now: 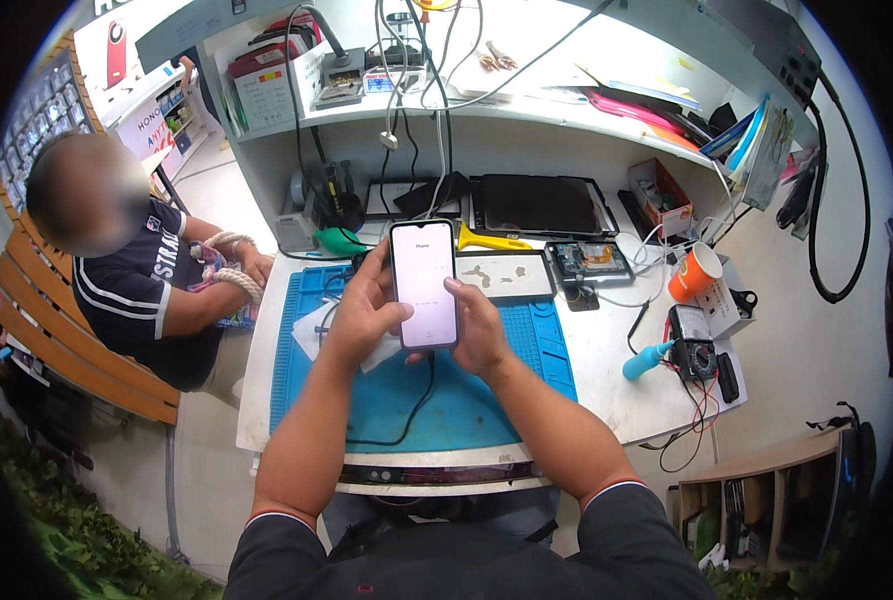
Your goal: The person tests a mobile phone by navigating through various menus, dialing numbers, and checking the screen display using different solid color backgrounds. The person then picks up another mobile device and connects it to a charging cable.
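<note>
A smartphone (pixel 425 290) with a lit, mostly white screen is held upright over the middle of the bench. My left hand (pixel 365 310) grips its left side, with the thumb over the lower left of the screen. On the other side, my right hand (pixel 477 328) supports the right edge, its thumb near the screen's border. Beneath both hands lies a blue repair mat (pixel 447 408). A white sheet of paper (pixel 312 330) sits by my left hand, partly hidden. A black cable (pixel 415 412) curves across the mat below the phone.
Behind the phone are a yellow-handled tool (pixel 492 240), a dark tablet-like panel (pixel 542 203) and an opened device (pixel 590 263). At right stand an orange cup (pixel 695 272), a multimeter (pixel 693 345) and a blue bottle (pixel 647 361). Cables hang from the shelf (pixel 367 112). A person (pixel 157 270) sits at left.
</note>
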`<state>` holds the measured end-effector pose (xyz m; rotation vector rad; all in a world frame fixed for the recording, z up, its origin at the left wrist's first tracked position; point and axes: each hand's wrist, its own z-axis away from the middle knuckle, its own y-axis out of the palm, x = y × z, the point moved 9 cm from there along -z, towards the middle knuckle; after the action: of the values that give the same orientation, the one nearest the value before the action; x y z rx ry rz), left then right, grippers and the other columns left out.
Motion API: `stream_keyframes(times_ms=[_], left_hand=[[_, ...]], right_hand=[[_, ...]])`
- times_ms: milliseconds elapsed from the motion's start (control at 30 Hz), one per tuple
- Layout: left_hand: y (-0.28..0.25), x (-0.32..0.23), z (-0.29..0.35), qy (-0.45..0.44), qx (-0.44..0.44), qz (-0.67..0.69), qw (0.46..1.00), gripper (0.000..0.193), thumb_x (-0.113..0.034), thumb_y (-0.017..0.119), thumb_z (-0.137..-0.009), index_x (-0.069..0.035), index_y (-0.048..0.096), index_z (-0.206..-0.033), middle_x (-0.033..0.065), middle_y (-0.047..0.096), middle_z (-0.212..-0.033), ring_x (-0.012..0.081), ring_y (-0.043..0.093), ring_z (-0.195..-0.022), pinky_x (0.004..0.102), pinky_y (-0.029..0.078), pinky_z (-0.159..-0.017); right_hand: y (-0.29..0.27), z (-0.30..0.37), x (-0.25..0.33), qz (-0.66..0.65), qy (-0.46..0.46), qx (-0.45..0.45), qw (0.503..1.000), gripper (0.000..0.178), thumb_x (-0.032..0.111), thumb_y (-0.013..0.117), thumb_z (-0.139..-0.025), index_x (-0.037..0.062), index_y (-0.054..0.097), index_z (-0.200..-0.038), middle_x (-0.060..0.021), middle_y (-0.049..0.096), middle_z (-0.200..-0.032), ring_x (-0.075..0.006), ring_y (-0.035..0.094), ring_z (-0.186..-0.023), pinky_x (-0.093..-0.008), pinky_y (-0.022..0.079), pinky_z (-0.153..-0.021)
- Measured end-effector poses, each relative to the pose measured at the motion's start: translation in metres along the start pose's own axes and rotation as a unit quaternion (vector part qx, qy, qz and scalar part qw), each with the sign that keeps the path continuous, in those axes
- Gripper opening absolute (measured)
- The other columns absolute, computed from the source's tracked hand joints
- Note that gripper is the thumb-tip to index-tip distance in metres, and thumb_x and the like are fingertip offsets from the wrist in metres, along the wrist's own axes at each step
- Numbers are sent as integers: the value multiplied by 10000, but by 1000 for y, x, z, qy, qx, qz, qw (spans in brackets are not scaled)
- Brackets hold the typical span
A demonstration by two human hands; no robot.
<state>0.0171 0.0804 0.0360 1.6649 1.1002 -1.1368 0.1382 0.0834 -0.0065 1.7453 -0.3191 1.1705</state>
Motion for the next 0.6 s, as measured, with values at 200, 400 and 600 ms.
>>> stream_keyframes(times_ms=[200,400,600], left_hand=[[4,6,-1,34,-5,-23,999,1023,-54,687,-793,-19,246,-1715,199,623,-1480,254,642,-1299,337,520,-994],[-3,18,-2,-29,-5,-40,999,978,-129,661,-851,-46,231,-1725,200,617,-1480,244,664,-1265,338,579,-957],[0,25,0,-82,0,65,995,859,-188,562,-965,-32,202,-1729,231,596,-1488,285,668,-1282,394,590,-992]], right_hand=[[1,-1,3,-27,-47,8,999,782,660,329,-1113,48,451,-1584,-195,694,-1315,-292,770,-1102,-423,705,-625],[-1,-3,6,-1,-39,16,999,799,677,310,-1106,78,409,-1625,-195,666,-1375,-331,749,-1149,-478,707,-650],[-3,-4,9,-48,-12,23,999,722,575,424,-1094,56,441,-1596,-187,679,-1357,-316,747,-1151,-514,701,-732]])
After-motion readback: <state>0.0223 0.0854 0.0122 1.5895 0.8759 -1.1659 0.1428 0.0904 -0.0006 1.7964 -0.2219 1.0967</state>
